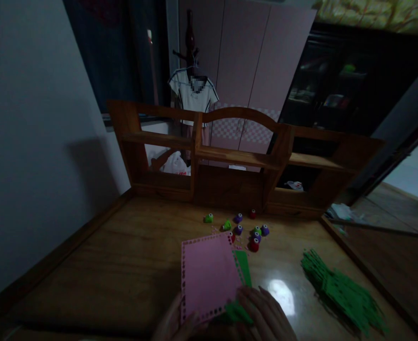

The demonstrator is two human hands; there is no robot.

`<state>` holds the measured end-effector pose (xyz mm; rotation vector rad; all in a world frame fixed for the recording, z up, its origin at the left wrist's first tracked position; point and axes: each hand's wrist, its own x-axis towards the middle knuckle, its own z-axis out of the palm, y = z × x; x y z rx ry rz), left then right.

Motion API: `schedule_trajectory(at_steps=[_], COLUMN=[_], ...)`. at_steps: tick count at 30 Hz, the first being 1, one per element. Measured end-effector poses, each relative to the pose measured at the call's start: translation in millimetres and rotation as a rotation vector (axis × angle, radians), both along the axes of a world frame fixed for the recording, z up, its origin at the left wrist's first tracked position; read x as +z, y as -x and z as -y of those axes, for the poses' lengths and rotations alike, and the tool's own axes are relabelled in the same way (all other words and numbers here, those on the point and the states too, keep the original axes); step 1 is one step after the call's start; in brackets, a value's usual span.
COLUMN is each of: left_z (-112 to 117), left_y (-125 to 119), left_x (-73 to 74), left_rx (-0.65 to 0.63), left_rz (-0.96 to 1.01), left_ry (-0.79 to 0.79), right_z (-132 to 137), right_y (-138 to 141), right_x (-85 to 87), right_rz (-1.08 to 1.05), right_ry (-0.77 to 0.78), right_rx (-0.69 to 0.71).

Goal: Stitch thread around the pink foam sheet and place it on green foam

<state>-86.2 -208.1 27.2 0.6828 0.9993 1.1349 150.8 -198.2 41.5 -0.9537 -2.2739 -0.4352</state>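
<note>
A pink sheet with rows of small holes along its edges is tilted up near the front of the table. My left hand grips its lower left corner, thumb on the front. Behind the sheet's right side shows a flat green sheet. My right hand is at the pink sheet's lower right corner, fingers curled over a crumpled green piece; the dim light hides its exact shape. Beyond the pink sheet, several small knobbed pieces, like mini craft punches, stand about: green, purple and red.
Pink scraps lie among the small pieces. A heap of green perforated strips covers part of the table's right side. A wooden shelf unit rises along the back edge, and a white wall borders the left.
</note>
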Motion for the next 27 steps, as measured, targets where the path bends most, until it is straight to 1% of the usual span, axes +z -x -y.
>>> schedule_trajectory(at_steps=[2,3,5,6,8,10,12,15,18,20,23,27], left_z=[-0.4,-1.0,-2.6,-3.6,-5.3,-5.8,-4.8,-1.6,1.6,2.4,-0.8,-11.6], left_y=[-0.8,-0.9,-0.4,0.2,1.8,3.7,6.4,12.5,19.1,23.0,27.2,28.4], left_x=[-0.5,-0.4,-0.9,-1.9,-6.1,-11.6,-16.0,-18.7,-19.3,-19.7,-20.3,-21.6], left_rx=[-0.019,-0.033,-0.083,-0.119,-0.193,-0.203,-0.179,-0.126,-0.033,-0.002,-0.040,-0.101], left_rz=[0.031,0.047,0.074,0.085,0.104,0.103,0.070,-0.055,-0.228,-0.333,-0.474,-0.678], left_ry=[-0.006,-0.010,-0.026,-0.039,-0.069,-0.076,-0.071,-0.110,-0.160,-0.202,-0.322,-0.465], right_z=[4.4,6.1,8.0,8.3,8.3,8.7,10.3,13.8,16.4,16.9,15.7,11.0], right_y=[-3.2,-4.7,-7.6,-8.7,-9.3,-7.8,-5.3,-2.8,-2.6,-2.8,-2.4,-2.9], right_x=[-7.0,-10.2,-15.0,-16.4,-18.1,-19.7,-23.4,-34.2,-47.5,-52.6,-50.7,-38.5], right_rz=[-0.043,-0.054,-0.047,-0.037,-0.031,-0.059,-0.106,-0.162,-0.207,-0.248,-0.341,-0.442], right_ry=[0.033,0.049,0.083,0.098,0.147,0.210,0.271,0.340,0.408,0.467,0.503,0.512], right_rx=[-0.098,-0.122,-0.123,-0.102,-0.080,-0.091,-0.117,-0.136,-0.108,-0.082,-0.068,-0.073])
